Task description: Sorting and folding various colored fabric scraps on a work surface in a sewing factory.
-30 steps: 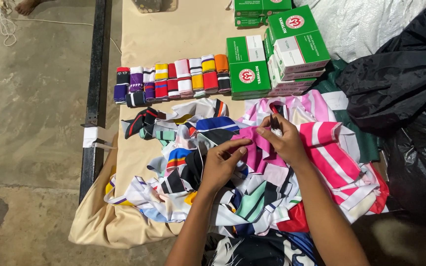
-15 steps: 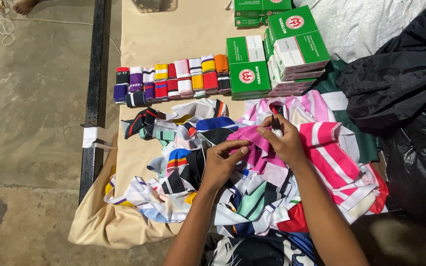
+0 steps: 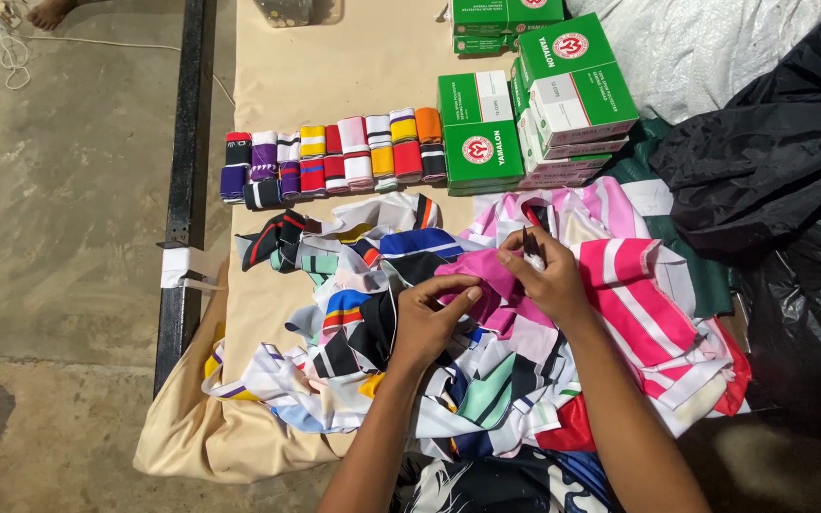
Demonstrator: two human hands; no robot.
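My left hand (image 3: 432, 318) and my right hand (image 3: 545, 274) both pinch a bright pink strip of cloth (image 3: 486, 277) over a heap of mixed coloured fabric pieces (image 3: 410, 380). The right hand also holds a small dark tool (image 3: 529, 243) upright between its fingers; I cannot tell what kind. A pink and white striped piece (image 3: 648, 304) lies just right of the hands. Beyond the heap, a row of rolled striped bands (image 3: 334, 157) in purple, yellow, red, white and orange lies on the beige sheet (image 3: 334, 66).
Green and white boxes (image 3: 534, 114) are stacked at the back right. Black plastic bags (image 3: 781, 190) crowd the right side. A black metal bar (image 3: 187, 142) runs along the sheet's left edge, with concrete floor (image 3: 49, 237) beyond. A bare foot (image 3: 49, 13) shows at top left.
Both hands have shifted slightly on the pink strip, the left hand drawing it a little lower. Nothing else has moved.
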